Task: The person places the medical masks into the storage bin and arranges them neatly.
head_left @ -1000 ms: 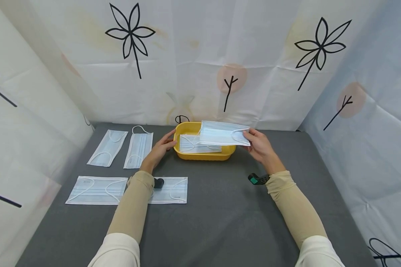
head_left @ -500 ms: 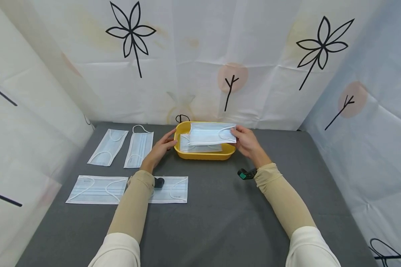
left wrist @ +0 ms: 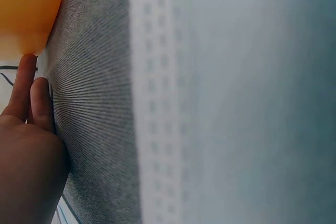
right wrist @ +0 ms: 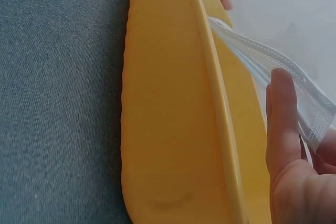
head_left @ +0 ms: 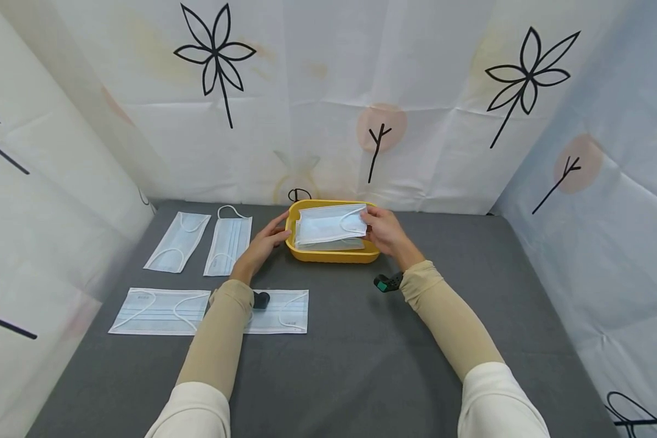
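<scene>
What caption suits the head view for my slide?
Right hand pinches a face mask over a yellow tray while the left hand touches the tray's side.

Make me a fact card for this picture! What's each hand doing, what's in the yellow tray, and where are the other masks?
Left hand: touching the left end of the yellow tray
Right hand: pinching one end of a blue mask over the tray
Inside the tray: at least one lower mask, partly hidden
Other masks: four on the grey table, two farther back, two nearer; the left sleeve hides part of one
</scene>
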### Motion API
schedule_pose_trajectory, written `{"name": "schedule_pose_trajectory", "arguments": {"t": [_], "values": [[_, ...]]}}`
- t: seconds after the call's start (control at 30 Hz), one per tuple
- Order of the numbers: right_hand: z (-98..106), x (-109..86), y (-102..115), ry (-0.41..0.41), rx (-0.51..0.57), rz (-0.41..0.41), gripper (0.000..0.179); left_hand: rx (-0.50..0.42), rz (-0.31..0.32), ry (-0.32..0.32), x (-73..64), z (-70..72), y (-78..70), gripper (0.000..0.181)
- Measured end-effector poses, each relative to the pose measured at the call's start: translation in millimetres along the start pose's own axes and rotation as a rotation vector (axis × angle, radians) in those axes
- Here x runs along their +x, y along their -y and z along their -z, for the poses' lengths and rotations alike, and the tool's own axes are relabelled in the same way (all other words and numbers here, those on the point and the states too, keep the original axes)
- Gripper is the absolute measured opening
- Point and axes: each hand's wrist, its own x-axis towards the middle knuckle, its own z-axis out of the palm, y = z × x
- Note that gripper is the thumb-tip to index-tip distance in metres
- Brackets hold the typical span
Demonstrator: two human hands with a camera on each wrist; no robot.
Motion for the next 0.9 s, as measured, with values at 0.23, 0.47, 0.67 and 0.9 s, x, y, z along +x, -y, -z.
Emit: {"name": "schedule_pose_trajectory", "arguments": {"t": [0.23,0.47,0.67,0.9], "values": [[-11,8.3,-2,-0.02,-0.044,-0.024,0.045,-0.002,-0.005,0.005,0.7,0.9,0.9,0.061],[-17,14.1,-3,-0.018,-0.064,-0.027,0.046,-0.001,-0.008,0.005,0.4,1.1,1.0,0.061],[-18,16.6,-4,-0.013,-0.096,-0.048,0.047,-0.008,-0.012,0.013,0.2,1.1,2.5,0.061],[-21,20.0,-3,-0.03,-0.076,-0.104,0.054,-0.003,-0.023,0.003,0.3,0.4,3.0,0.06]]}}
